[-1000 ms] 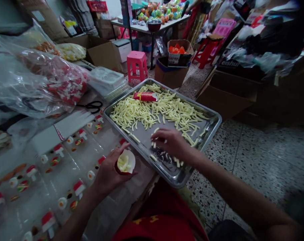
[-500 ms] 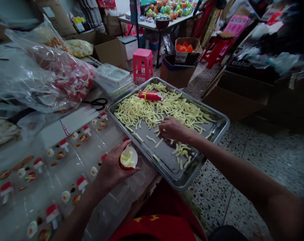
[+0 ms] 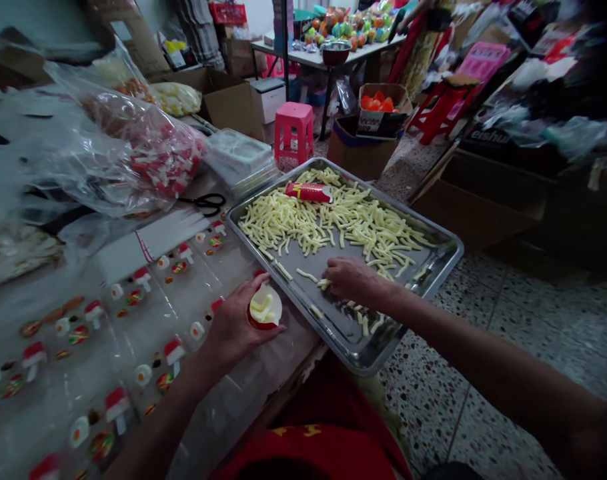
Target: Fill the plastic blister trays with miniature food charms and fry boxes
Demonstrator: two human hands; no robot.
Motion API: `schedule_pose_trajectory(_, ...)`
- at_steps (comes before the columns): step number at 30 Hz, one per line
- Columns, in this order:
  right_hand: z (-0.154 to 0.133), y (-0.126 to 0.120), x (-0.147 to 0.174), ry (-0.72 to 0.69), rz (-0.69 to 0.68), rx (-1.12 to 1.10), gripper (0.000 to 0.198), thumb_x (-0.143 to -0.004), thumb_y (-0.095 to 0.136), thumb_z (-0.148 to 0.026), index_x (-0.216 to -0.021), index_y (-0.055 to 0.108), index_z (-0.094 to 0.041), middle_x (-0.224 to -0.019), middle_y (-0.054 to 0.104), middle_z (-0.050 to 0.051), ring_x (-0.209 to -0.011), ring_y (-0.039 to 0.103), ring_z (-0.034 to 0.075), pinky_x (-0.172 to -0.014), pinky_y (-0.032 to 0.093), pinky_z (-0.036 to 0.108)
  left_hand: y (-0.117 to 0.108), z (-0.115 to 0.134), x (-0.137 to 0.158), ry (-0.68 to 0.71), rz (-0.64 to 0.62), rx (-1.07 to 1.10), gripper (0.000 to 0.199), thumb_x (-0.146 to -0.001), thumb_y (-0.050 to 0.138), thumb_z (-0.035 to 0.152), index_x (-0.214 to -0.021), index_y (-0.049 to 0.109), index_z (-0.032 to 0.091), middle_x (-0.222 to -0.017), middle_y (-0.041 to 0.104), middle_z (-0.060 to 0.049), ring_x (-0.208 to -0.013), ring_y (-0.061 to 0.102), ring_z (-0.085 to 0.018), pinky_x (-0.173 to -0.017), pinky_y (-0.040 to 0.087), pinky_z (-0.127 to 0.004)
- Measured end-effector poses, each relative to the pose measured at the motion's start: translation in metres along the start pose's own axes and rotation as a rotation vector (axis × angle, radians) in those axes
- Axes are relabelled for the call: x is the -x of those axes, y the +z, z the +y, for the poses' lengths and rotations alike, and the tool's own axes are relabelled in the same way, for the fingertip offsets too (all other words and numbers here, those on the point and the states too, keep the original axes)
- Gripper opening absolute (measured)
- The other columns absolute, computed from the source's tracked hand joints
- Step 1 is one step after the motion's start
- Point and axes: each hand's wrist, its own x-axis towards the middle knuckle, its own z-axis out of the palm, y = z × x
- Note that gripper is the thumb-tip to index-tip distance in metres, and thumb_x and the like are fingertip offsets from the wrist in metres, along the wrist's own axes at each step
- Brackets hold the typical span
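Observation:
My left hand (image 3: 238,319) is wrapped round a small red carton (image 3: 264,326) with a white inside, holding a few pale yellow fry-shaped sticks (image 3: 261,309). It is held over the table, beside the tray's near left edge. Inside the metal tray (image 3: 303,303) my right hand (image 3: 351,279) is closed, fingers pointing down, with pale fry sticks at its fingertips. A heap of loose fry sticks (image 3: 283,223) covers the far part of the tray. On that heap lies a flat red carton (image 3: 309,193) with a yellow mark.
Clear sheets of small food-shaped pieces (image 3: 133,313) cover the table at left. Black scissors (image 3: 208,202), a clear bag of red-and-white pieces (image 3: 158,157) and stacked clear trays (image 3: 241,153) lie beyond. A pink stool (image 3: 293,130) and cardboard boxes (image 3: 361,147) stand on the floor.
My right hand has moved nearer within the tray and now has fry sticks at its fingertips. My left hand still holds the carton. The whole view has shifted slightly.

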Motion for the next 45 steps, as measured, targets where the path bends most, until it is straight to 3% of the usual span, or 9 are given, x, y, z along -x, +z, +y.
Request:
schedule_pose_trajectory(6, -0.033, -0.007, -0.005, 0.198, 0.215, -0.652, 0.01, -0.076, 0.069, -0.022, -0.082, 0.076, -0.016, -0.063, 0.066, -0.002, -0.058, 0.056, 0.012, -0.053, 0.033, 0.023, 0.006, 0.013, 0.002, -0.048, 0.019, -0.165, 0.095, -0.062, 0.091, 0.045, -0.143, 0.047, 0.02, -0.134, 0.061, -0.013, -0.12, 0.06, -0.031, -0.103, 0.049, -0.045)
schedule_pose_trajectory(10, -0.086, -0.02, -0.019, 0.161, 0.291, -0.559, 0.01, -0.08, 0.068, -0.023, -0.079, 0.075, -0.016, -0.069, 0.068, 0.002, -0.062, 0.058, 0.013, -0.056, 0.033, 0.025, 0.021, 0.03, -0.002, -0.157, 0.104, -0.268, 0.089, -0.065, 0.087, 0.042, -0.141, 0.048, 0.018, -0.127, 0.063, -0.015, -0.113, 0.062, -0.034, -0.099, 0.051, -0.047)
schedule_pose_trajectory(16, -0.123, -0.014, -0.015, -0.074, 0.314, -0.283, 0.02, -0.092, 0.053, -0.011, -0.093, 0.073, -0.015, -0.092, 0.068, 0.009, -0.079, 0.06, 0.017, -0.071, 0.04, 0.027, 0.034, 0.033, -0.003, -0.274, 0.275, -0.258, 0.055, -0.085, 0.059, 0.02, -0.139, 0.05, 0.017, -0.125, 0.065, -0.015, -0.115, 0.063, -0.029, -0.1, 0.05, -0.042)
schedule_pose_trajectory(20, -0.126, -0.011, -0.017, -0.143, 0.332, -0.539, 0.021, -0.091, 0.055, -0.017, -0.087, 0.075, -0.019, -0.088, 0.066, 0.005, -0.076, 0.06, 0.016, -0.069, 0.041, 0.027, 0.028, 0.037, 0.015, -0.274, 0.283, -0.178, 0.07, -0.075, 0.071, 0.027, -0.14, 0.049, 0.015, -0.126, 0.064, -0.015, -0.114, 0.062, -0.031, -0.101, 0.05, -0.044)
schedule_pose_trajectory(24, -0.139, -0.018, -0.038, -0.486, 0.164, -0.739, 0.022, -0.092, 0.057, -0.028, -0.081, 0.074, -0.02, -0.09, 0.065, 0.006, -0.082, 0.061, 0.018, -0.073, 0.045, 0.028, 0.015, 0.037, 0.045, -0.246, 0.377, -0.088, 0.089, -0.066, 0.08, 0.041, -0.144, 0.045, 0.016, -0.13, 0.063, -0.014, -0.114, 0.061, -0.03, -0.103, 0.05, -0.043)
schedule_pose_trajectory(27, -0.162, -0.023, -0.057, -0.564, 0.014, -0.652, 0.034, -0.099, 0.051, -0.043, -0.089, 0.076, -0.022, -0.085, 0.063, 0.006, -0.075, 0.06, 0.018, -0.067, 0.047, 0.029, -0.003, 0.024, 0.072, -0.302, 0.486, -0.057, 0.097, -0.064, 0.082, 0.053, -0.146, 0.045, 0.017, -0.13, 0.062, -0.013, -0.115, 0.061, -0.03, -0.103, 0.05, -0.044)
schedule_pose_trajectory(32, -0.225, -0.008, -0.076, -0.61, 0.096, -0.525, 0.051, -0.089, 0.055, -0.068, -0.112, 0.076, -0.027, -0.092, 0.062, 0.01, -0.075, 0.063, 0.023, -0.066, 0.052, 0.036, -0.045, -0.003, 0.129, -0.487, 0.654, 0.044, 0.101, -0.063, 0.084, 0.057, -0.146, 0.045, 0.015, -0.123, 0.064, -0.014, -0.11, 0.063, -0.03, -0.1, 0.051, -0.045)
schedule_pose_trajectory(40, -0.356, 0.012, -0.104, -0.604, -0.157, -0.894, 0.035, -0.091, 0.06, -0.04, -0.121, 0.07, -0.025, -0.103, 0.075, 0.006, -0.088, 0.07, 0.023, -0.077, 0.054, 0.032, -0.118, -0.037, 0.231, -0.59, 0.695, 0.114, 0.118, -0.053, 0.094, 0.04, -0.154, 0.035, 0.027, -0.133, 0.059, -0.011, -0.118, 0.06, -0.027, -0.102, 0.05, -0.04)
schedule_pose_trajectory(45, -0.473, 0.02, -0.17, -0.742, -0.252, -0.845, 0.03, -0.088, 0.062, -0.03, -0.113, 0.073, -0.016, -0.089, 0.075, 0.006, -0.078, 0.068, 0.02, -0.07, 0.05, 0.028, -0.205, -0.083, 0.351, -0.869, 0.885, -0.157, 0.07, -0.073, 0.084, 0.04, -0.136, 0.059, 0.022, -0.134, 0.062, -0.012, -0.121, 0.06, -0.027, -0.099, 0.05, -0.04)
